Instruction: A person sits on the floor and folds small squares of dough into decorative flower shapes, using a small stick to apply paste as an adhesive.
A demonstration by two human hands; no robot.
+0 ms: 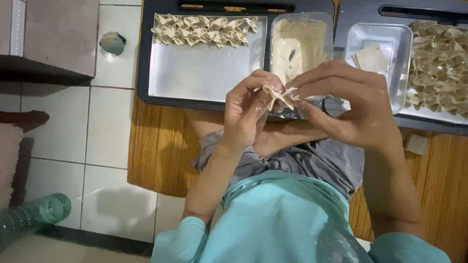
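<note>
both hands meet over the near edge of a dark tray [158,44]. the left hand [249,113] and the right hand [351,104] each have fingers clamped on a small dumpling [277,96], pinching its folded wrapper between them. behind it sits a tub of filling [300,43]. rows of folded dumplings [202,29] lie on the tray's metal sheet, and a bigger pile [455,67] fills the second tray on the right, beside a container of square wrappers [371,57].

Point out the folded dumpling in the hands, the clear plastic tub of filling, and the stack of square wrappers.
folded pale dumpling [278,96], head view, middle fold.
clear plastic filling tub [300,43], head view, filling surface.
square wrapper stack [371,57], head view, top sheet.
</note>
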